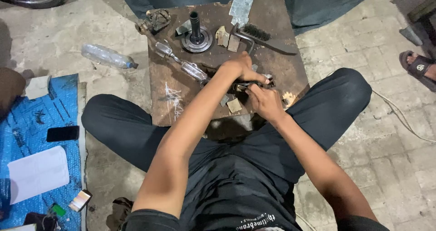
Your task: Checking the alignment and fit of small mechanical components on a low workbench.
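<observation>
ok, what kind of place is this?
Likely an informal outdoor repair spot, on the ground: paved floor, a low worn work board with a wire brush and a metal hub part.

Rust-brown board [177,99], blue mat [41,117], black trousers [118,126].

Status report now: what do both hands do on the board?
Left hand and right hand both gripping a small dark metal part on the wooden board. Wire brush lies beyond, apart.
</observation>
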